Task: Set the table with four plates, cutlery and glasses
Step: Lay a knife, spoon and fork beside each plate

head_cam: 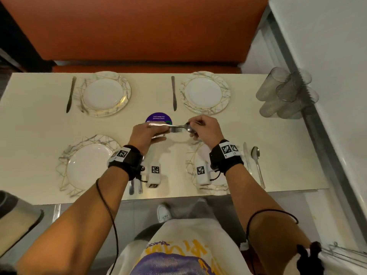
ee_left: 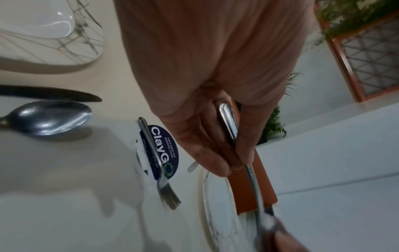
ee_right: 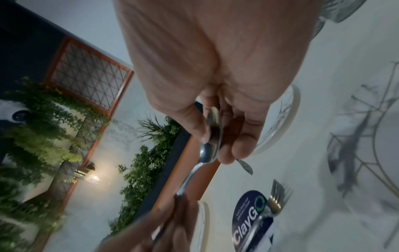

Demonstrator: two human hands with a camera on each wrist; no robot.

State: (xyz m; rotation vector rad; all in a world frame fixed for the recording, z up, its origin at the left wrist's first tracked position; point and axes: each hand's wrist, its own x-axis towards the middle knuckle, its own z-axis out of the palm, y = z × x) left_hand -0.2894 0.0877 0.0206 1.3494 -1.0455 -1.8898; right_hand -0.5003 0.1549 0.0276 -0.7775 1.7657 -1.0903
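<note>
Both hands hover over the middle of the cream table point(head_cam: 39, 128). My left hand point(head_cam: 158, 133) point(ee_left: 232, 163) grips the handle of a spoon point(head_cam: 188, 127) point(ee_left: 252, 180) point(ee_right: 190, 177). My right hand point(head_cam: 193, 128) point(ee_right: 215, 145) pinches its bowl. A fork point(head_cam: 176, 129) point(ee_left: 161, 172) point(ee_right: 277, 196) lies across the purple sticker point(head_cam: 158, 117), in neither hand. Four marbled plates are laid: far left point(head_cam: 105, 94), far right point(head_cam: 204, 93), near left point(head_cam: 87, 165) and near right point(head_cam: 190, 161). Knives point(head_cam: 70, 94) point(head_cam: 174, 94) lie beside the far plates.
Several glasses point(head_cam: 286, 94) cluster at the far right corner. A knife point(head_cam: 246, 155) and spoon point(head_cam: 256, 161) lie right of the near right plate. More cutlery point(head_cam: 135, 188) lies under my left wrist. An orange bench point(head_cam: 149, 26) backs the table and a white wall point(head_cam: 337, 76) runs on the right.
</note>
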